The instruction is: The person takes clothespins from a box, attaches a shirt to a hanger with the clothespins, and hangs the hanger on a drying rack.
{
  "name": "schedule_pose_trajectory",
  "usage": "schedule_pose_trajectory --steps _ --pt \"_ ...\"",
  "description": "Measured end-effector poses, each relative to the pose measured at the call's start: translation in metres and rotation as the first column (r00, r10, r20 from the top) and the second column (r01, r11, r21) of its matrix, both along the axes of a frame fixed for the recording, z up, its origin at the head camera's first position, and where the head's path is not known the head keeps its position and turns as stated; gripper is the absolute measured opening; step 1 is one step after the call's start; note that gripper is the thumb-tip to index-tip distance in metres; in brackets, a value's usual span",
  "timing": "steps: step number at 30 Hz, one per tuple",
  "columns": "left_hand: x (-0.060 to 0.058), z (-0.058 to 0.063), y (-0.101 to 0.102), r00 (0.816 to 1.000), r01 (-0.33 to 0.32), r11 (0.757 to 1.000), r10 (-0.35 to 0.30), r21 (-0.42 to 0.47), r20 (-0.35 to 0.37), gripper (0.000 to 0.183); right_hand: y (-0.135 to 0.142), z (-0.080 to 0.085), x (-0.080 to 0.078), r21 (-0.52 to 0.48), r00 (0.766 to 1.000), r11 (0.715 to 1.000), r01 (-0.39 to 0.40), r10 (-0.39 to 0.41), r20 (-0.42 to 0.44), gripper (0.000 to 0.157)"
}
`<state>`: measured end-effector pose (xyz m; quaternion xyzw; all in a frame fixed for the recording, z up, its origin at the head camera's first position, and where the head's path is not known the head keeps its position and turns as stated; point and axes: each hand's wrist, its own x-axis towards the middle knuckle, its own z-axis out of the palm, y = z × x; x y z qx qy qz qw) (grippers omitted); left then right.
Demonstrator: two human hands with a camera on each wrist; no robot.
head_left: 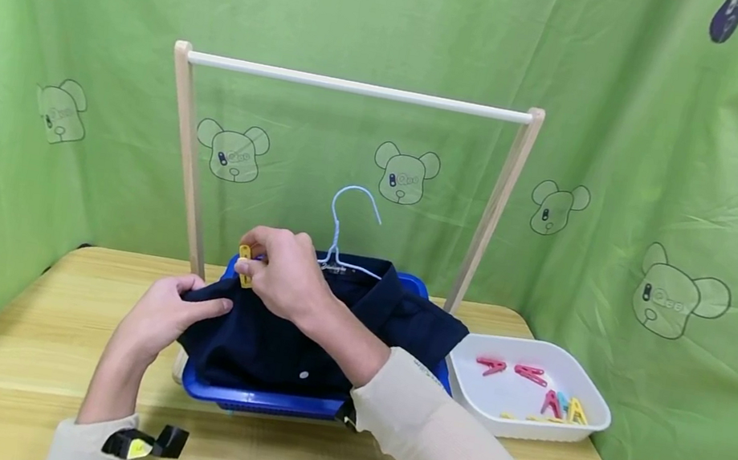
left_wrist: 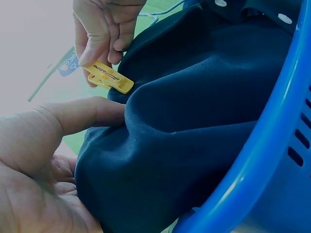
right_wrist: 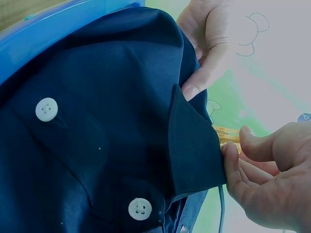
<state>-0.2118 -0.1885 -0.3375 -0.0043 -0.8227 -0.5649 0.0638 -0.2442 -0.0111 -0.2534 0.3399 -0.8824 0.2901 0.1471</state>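
A dark navy shirt (head_left: 276, 345) with white buttons lies over a blue basket (head_left: 253, 399). The hook of a light blue wire hanger (head_left: 338, 225) rises from its collar. My right hand (head_left: 291, 274) pinches a yellow clothespin (left_wrist: 111, 77) at the shirt's shoulder edge. In the left wrist view the clothespin's tip meets the cloth; whether it bites the cloth I cannot tell. Left of it, my left hand (head_left: 160, 313) holds the shirt's sleeve side between thumb and fingers. The left fingers are partly hidden behind the fabric.
A wooden rack with a white rod (head_left: 363, 88) stands behind the basket. To the right, a white tray (head_left: 477, 415) holds several pink, yellow and blue clothespins. Green printed curtains (head_left: 375, 19) enclose the wooden table (head_left: 26, 352) at the back and sides.
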Motion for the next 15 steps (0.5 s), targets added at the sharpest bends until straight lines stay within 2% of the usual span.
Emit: schedule_pose_trajectory --steps 7,15 --pt "0.0009 0.0013 -0.0007 1.000 0.007 1.000 -0.007 0.013 0.008 0.036 -0.0007 -0.0004 0.0000 -0.016 1.000 1.000 -0.007 0.008 0.014 0.024" --pt "0.0009 0.0014 -0.0010 1.000 0.010 1.000 -0.010 0.018 0.009 0.036 -0.0009 0.0017 0.0008 -0.007 0.999 1.000 0.019 -0.018 0.040 0.027"
